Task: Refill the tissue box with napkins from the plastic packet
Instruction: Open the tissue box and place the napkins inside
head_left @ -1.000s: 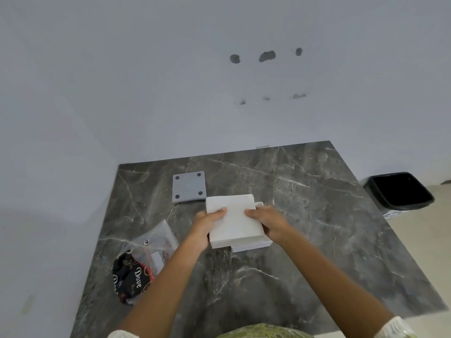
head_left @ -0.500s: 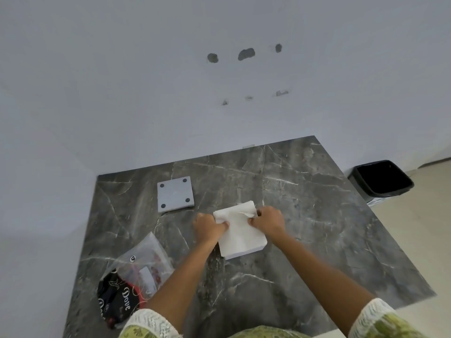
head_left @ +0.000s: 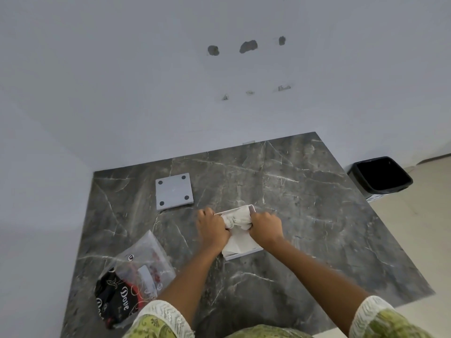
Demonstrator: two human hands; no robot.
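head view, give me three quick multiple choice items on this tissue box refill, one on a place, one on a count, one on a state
1. Where does the grey square plate lie?
A. beyond the left hand
B. in the bin
C. on the packet

2. How many dark dots does the plate show?
A. two
B. four
C. six

3. What state are the napkins in?
A. a flat, neat stack
B. crumpled between both hands
C. sealed in plastic

Key: 1 A, it lies on the marble counter farther back. 2 B, one at each corner. 3 B, the left and right hand press them into the white tissue box.

Grey plate (head_left: 174, 191) — black bin (head_left: 380, 175)
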